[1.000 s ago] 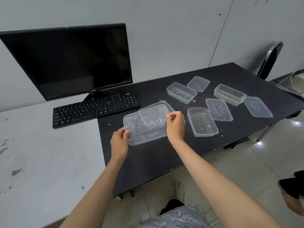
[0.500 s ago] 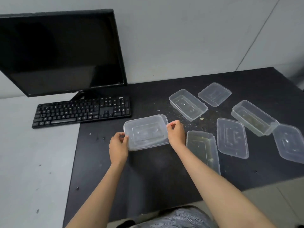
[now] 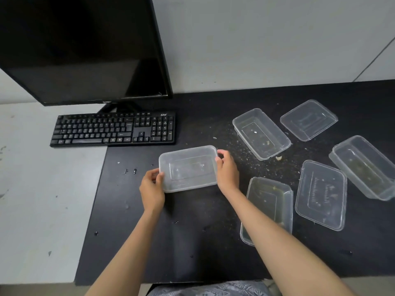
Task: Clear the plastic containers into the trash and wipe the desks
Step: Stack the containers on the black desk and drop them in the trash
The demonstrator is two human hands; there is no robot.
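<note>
Single head-worn view, close, downward-forward over black desk (image 3: 192, 242).

Evenly and rather dimly lit, soft and diffuse, no single source apparent. Only faint, blurred shadows under the forearms on the black desk (image 3: 192, 242). Dull grey sheen low on the monitor (image 3: 85, 50) screen, the rest of it near-black and featureless. Pale highlights along the rims of the clear containers, strongest on the lidded container (image 3: 188, 168). Sharp enough at centre for crumbs and keyboard (image 3: 113, 130) keys to be seen, legends unreadable. Wide-angle bending at the edges: monitor frame leaning, desk edges splayed. Softness toward the near corners, slight smear on the forearms.
</note>
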